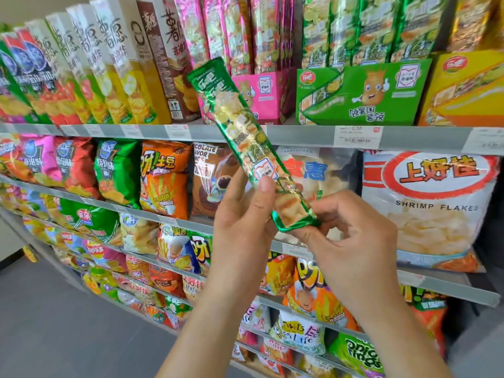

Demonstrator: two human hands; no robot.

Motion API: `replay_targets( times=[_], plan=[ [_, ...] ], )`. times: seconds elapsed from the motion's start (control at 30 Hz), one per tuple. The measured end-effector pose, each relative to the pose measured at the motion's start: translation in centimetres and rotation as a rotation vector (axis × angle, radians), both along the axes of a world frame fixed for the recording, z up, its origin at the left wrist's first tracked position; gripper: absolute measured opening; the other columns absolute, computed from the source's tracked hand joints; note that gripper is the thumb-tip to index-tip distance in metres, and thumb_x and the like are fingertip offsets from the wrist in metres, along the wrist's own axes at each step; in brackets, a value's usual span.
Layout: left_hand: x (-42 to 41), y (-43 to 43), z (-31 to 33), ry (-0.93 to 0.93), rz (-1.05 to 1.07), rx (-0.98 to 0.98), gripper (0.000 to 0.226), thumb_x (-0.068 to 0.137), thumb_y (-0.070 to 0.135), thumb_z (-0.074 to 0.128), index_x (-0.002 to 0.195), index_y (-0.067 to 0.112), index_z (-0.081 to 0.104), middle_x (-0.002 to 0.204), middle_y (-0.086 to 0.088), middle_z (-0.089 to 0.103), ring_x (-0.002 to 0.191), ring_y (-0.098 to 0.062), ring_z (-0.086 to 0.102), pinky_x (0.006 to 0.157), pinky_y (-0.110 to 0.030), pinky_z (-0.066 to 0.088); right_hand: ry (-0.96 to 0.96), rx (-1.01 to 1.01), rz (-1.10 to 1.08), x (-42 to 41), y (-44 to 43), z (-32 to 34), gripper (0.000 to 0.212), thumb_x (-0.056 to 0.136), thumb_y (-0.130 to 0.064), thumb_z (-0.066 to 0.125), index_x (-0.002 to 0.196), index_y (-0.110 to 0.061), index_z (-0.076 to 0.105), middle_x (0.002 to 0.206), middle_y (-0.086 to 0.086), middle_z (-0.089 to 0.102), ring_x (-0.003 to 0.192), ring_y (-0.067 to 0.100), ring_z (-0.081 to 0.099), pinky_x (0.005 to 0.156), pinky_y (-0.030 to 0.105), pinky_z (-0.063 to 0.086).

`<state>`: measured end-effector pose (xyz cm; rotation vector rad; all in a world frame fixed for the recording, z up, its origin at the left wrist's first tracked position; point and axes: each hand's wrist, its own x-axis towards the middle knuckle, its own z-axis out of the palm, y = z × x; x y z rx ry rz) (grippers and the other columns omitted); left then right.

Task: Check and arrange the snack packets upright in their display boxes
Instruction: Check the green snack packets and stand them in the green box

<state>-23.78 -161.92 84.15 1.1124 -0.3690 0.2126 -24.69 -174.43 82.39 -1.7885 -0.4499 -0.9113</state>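
Head view: left hand (242, 211) grips the tilted green packet (246, 143) (long and shiny); right hand (351, 233) pinches its bottom end.

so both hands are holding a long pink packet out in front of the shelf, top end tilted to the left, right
Not quite: the packet is green, not pink, as the head view shows. It matches the green display box on the top shelf. The rest holds: the left hand and right hand both hold it, top end tilted left.

We see both forearms raised, bare. Left hand (242, 214) upright, thumb pressed forward, fingers curled behind. Right hand (351, 233) pinching with thumb and forefinger, other fingers loosely bent.
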Motion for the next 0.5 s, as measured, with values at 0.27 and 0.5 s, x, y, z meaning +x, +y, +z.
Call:
replay_targets(
  times=[0.27,0.5],
  plan=[
    [2.9,2.2,0.2,-0.146,-0.028,0.222,0.024,0.1,0.028,0.049,0.119,0.021,0.063,0.107,-0.006,0.07,0.099,-0.021,0.066,0.084,-0.036,0.056,-0.053,-0.185,-0.042,2.3,2.0,0.8,0.046,0.057,0.01,0.084,0.065,-0.015,0.047,0.065,-0.004,0.046,0.059,0.014,0.041,0.052,0.031,0.036],
    [5.5,4.2,2.2,-0.214,0.07,0.266,0.022,0.09,0.047,0.052,0.101,0.041,0.07,0.091,0.018,0.069,0.087,-0.003,0.062,0.077,-0.025,0.048,-0.039,-0.293,0.036,3.9,2.8,3.2,0.03,0.061,0.004,0.068,0.069,-0.019,0.051,0.073,-0.009,0.047,0.065,0.008,0.044,0.056,0.023,0.038]
  ],
)
